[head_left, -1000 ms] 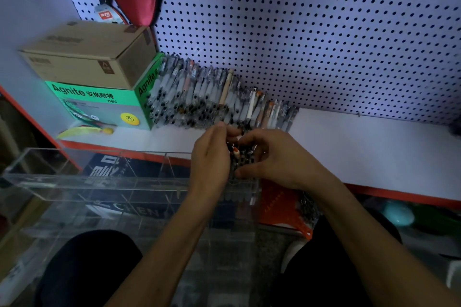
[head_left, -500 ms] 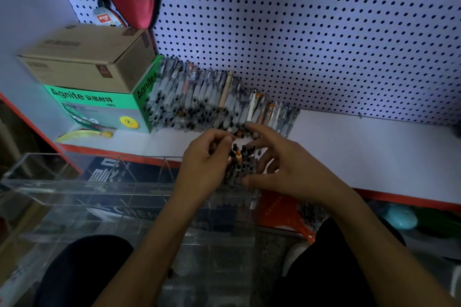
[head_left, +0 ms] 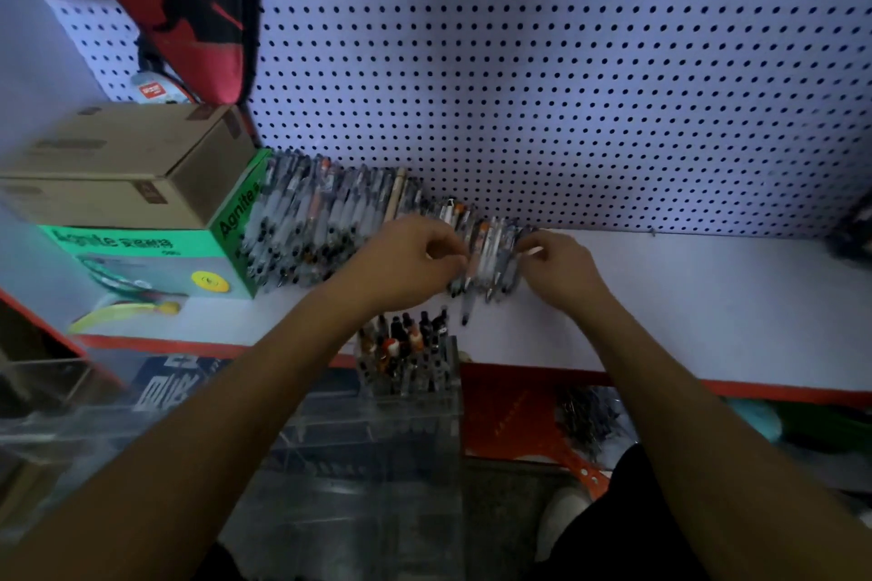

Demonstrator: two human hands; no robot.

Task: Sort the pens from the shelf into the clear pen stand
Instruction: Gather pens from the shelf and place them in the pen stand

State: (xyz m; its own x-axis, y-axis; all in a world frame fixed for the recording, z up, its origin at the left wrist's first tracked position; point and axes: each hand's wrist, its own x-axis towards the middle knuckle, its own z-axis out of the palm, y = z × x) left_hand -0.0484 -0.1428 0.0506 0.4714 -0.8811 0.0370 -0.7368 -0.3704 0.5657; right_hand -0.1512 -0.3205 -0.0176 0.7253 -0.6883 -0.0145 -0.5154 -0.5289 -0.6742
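A long row of pens [head_left: 321,222] lies on the white shelf [head_left: 684,297] against the pegboard. Both hands are at its right end. My left hand [head_left: 406,259] curls its fingers onto a small bunch of pens [head_left: 486,259] from the left. From the right, my right hand [head_left: 561,269] pinches the same bunch. Motion blurs the bunch, and one pen tip pokes out below it. The clear pen stand [head_left: 410,396] sits below the shelf edge. Several pens [head_left: 406,335] stand upright in its right compartment.
A green box [head_left: 141,259] with a brown carton [head_left: 118,160] on top stands at the shelf's left end, touching the pen row. A yellow item [head_left: 122,311] lies before it. A red bag [head_left: 188,0] hangs on the pegboard [head_left: 566,61]. An orange plastic piece [head_left: 509,420] lies under the shelf.
Both hands left the pen stand and moved up to the right end of the pen row on the shelf. The pens they held now stand in the stand's compartment.
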